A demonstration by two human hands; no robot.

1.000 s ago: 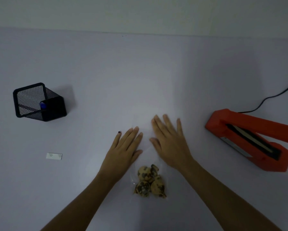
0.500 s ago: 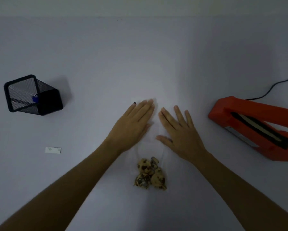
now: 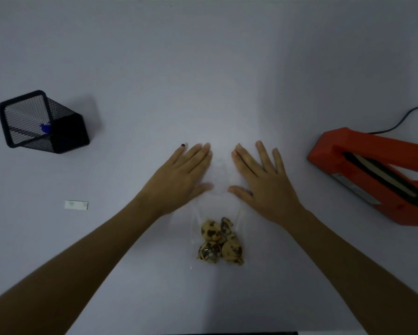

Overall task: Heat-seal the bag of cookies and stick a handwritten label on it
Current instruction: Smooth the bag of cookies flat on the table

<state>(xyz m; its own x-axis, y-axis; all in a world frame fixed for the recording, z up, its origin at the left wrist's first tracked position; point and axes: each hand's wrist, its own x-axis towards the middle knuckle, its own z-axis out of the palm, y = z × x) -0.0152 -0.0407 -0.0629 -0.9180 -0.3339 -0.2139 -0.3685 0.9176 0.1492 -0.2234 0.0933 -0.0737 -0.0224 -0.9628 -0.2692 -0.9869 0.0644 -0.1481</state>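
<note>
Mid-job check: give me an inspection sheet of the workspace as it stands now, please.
Surface: plain white table, dimly lit.
Job's things: clear bag lying flat, unsealed; cookies bunched at its near end; red heat sealer at right, arm raised; white label at left; blue-capped pen in black mesh pen holder.
Clutter: nothing seen.
Grippers: left hand and right hand flat, fingers straight, pressing the bag's empty part.
Cables: black cord behind the sealer.
Surroundings: nothing seen.

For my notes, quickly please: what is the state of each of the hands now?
Left hand: open, fingers straight, flat on the clear bag.
Right hand: open, fingers straight, flat on the bag.
</note>
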